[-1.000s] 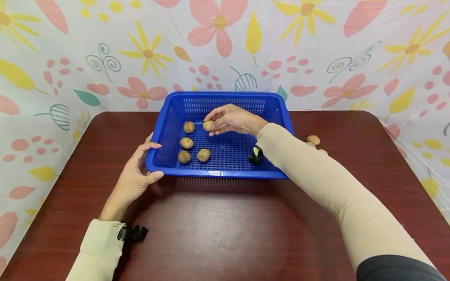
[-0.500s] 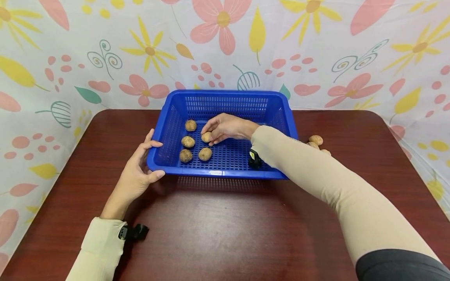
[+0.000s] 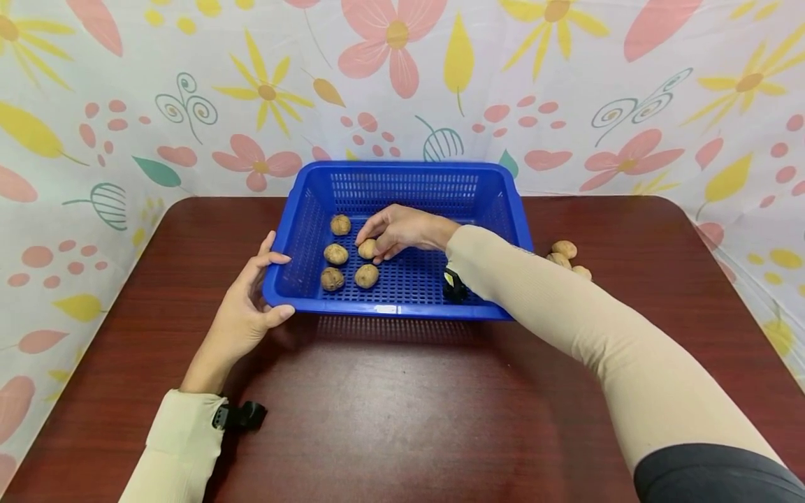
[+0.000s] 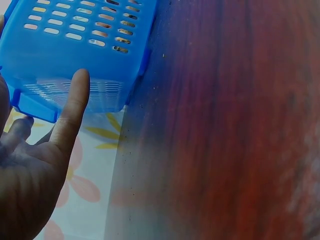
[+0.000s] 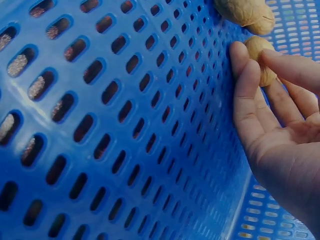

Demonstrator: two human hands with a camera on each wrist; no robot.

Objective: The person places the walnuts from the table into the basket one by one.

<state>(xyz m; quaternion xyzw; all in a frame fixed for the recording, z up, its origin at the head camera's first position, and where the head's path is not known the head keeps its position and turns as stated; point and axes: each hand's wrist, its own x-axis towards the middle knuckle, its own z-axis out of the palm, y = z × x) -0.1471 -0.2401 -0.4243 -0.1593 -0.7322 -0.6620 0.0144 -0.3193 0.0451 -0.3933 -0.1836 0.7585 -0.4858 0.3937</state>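
A blue plastic basket [image 3: 390,309] with slotted walls stands on the table. My left hand [image 3: 242,318] holds its left front corner, thumb on the front rim and fingertips over the left rim. In the left wrist view a finger [image 4: 70,112] lies against the outside of the basket wall. Inside the basket, my right hand [image 3: 409,230] pinches a walnut [image 3: 367,249] between thumb and fingers, low over the slotted floor. Close by on that floor sit a back walnut [image 3: 340,225], a middle walnut [image 3: 336,254] and two front walnuts [image 3: 367,276] at the left end.
Several more walnuts [image 3: 564,249] lie on the table right of the basket, partly hidden by the right sleeve [image 3: 541,300]. The dark red wooden table [image 3: 402,405] reaches back to a flower-printed cloth [image 3: 402,84]. Black wrist cameras [image 3: 242,416] are worn on both arms.
My right hand has lowered toward the basket floor and slightly nearer me with the walnut, coming to the row beside the others. My left hand stays on the corner.
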